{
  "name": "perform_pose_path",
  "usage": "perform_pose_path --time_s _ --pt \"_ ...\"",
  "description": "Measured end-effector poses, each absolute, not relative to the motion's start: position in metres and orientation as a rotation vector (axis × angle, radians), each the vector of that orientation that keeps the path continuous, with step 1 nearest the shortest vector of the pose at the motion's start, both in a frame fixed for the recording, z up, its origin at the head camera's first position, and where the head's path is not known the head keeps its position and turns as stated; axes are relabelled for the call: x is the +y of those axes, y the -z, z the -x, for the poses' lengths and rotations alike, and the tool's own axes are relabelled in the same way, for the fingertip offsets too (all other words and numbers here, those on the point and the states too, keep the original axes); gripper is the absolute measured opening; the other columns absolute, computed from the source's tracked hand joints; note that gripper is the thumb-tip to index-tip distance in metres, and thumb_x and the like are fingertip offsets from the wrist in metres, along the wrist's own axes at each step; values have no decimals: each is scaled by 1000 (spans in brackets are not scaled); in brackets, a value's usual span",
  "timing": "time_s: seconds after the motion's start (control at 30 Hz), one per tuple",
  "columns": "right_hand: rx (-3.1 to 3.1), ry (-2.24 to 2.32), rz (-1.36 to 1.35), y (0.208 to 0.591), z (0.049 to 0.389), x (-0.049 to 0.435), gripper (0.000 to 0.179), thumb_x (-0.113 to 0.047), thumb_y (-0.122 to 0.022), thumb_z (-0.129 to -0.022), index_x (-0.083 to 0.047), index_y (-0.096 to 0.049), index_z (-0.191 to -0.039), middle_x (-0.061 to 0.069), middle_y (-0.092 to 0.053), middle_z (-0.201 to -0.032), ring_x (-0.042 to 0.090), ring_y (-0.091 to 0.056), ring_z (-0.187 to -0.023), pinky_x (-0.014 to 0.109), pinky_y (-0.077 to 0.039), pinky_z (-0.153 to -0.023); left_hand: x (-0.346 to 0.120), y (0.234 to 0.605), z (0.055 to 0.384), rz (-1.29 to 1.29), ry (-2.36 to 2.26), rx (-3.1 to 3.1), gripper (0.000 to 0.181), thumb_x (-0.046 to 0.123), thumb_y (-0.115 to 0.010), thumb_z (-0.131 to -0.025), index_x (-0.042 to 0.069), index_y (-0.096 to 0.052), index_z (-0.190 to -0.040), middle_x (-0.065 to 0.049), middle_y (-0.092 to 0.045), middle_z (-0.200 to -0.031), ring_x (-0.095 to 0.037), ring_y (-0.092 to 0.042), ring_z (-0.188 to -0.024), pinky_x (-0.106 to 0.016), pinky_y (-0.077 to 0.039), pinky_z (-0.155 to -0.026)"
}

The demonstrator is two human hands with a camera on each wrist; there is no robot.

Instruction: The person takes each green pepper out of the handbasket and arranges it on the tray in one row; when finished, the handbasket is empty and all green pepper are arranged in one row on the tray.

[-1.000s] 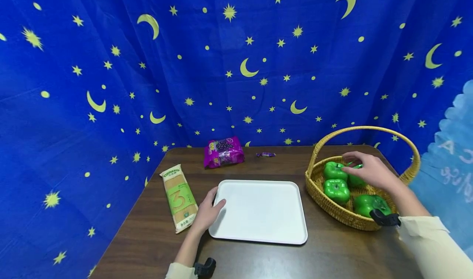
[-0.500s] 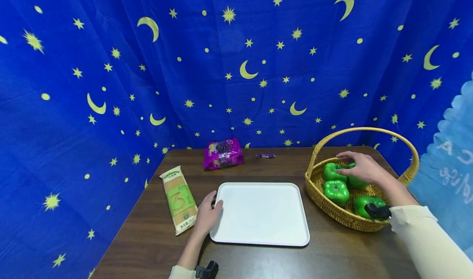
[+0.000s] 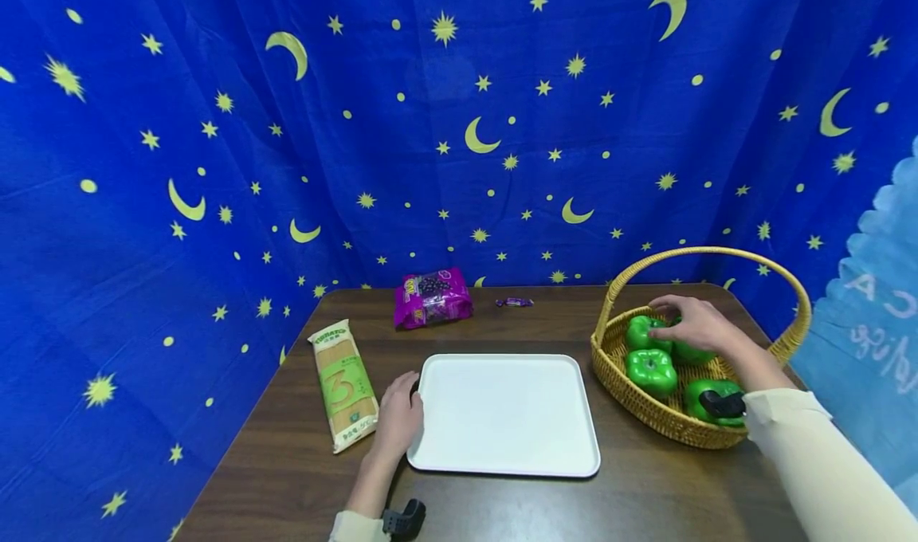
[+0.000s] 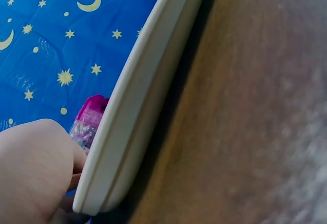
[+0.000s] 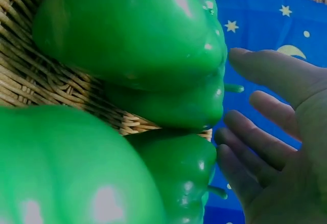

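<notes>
My left hand (image 3: 400,414) rests at the left edge of a white rectangular tray (image 3: 505,414), with its thumb beside the rim. In the left wrist view the back part of this hand (image 4: 36,168) is next to the tray's side (image 4: 122,127), and its fingertips are mostly hidden. My right hand (image 3: 692,323) is over the wicker basket (image 3: 641,406), at the back green bell peppers. The right wrist view shows that hand (image 5: 281,137) with its fingers spread and relaxed, close to the stem ends of the peppers (image 5: 133,35); nothing is gripped. A front pepper (image 3: 651,373) lies nearer the tray.
A pack of dry noodles (image 3: 347,386) lies left of the tray. A purple snack bag (image 3: 433,298) and a small wrapped candy (image 3: 515,302) lie at the table's back edge. The basket's tall handle (image 3: 706,249) arches above my right hand. A star-patterned blue curtain (image 3: 402,159) hangs behind.
My left thumb has drawn in from over the tray towards the fingers. My right hand has shifted slightly left over the peppers. The noodle pack has moved slightly left.
</notes>
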State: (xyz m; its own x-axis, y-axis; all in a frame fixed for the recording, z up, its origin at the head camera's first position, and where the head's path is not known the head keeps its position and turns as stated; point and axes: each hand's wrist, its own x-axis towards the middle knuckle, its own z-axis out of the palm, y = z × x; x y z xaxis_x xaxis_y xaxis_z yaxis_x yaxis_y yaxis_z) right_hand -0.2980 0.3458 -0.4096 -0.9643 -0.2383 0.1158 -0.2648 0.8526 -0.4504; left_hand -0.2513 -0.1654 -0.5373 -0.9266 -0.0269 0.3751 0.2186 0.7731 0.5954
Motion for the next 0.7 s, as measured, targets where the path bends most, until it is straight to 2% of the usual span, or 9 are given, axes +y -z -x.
perform_pose_path --time_s 0.23,0.47,0.7 --pt "-2977 -744 -461 415 304 343 64 -38 -79 -78 1 -59 -124 27 -63 -113 46 -56 -104 60 -44 -86 -163 540 248 98 1116 -2643 43 2 -47 -94 0 -50 -137 -21 -51 -136 -37 -43 -129 -49 -34 -106" --pt "-3023 -748 -476 417 309 342 68 -39 -80 -76 2 -58 -125 26 -62 -115 48 -54 -108 61 -42 -88 -165 543 248 202 1055 -2618 37 1 -48 -93 -2 -58 -129 -18 -57 -130 -36 -43 -129 -50 -35 -105" --pt "-3062 -729 -516 418 312 341 73 -41 -81 -74 3 -57 -128 28 -60 -116 47 -54 -107 60 -43 -87 -167 543 247 191 1071 -2625 36 3 -48 -95 -2 -58 -129 -17 -57 -131 -35 -42 -130 -50 -35 -105"
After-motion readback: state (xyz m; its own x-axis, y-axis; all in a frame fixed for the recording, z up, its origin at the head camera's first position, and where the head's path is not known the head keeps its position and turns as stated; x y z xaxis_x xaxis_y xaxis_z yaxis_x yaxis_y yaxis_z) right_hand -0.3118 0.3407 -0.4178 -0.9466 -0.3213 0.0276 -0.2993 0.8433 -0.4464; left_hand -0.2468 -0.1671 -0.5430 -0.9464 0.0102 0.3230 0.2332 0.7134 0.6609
